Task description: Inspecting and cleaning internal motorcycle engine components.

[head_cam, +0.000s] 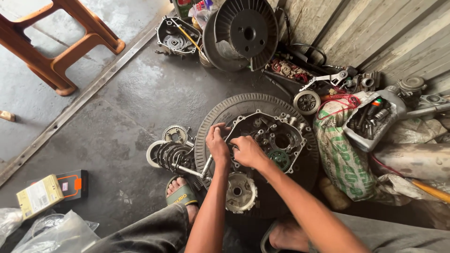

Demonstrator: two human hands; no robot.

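Observation:
A grey engine crankcase [276,136] with gears inside lies on a large dark ribbed disc [220,117] on the floor. My left hand [217,143] and my right hand [247,151] meet at the case's near left edge, fingers curled on a small part that I cannot make out. A round clutch drum [240,192] lies just below my hands. To the left sits a stack of clutch plates [168,154] with a toothed gear [175,135] and a steel shaft [187,169].
A plastic container of bolts and tools [375,119] rests on a printed sack [340,154] at right. A second engine cover [174,36] and a dark spool [243,33] stand at the back. An orange stool [61,42] is at top left, small boxes [51,192] at bottom left.

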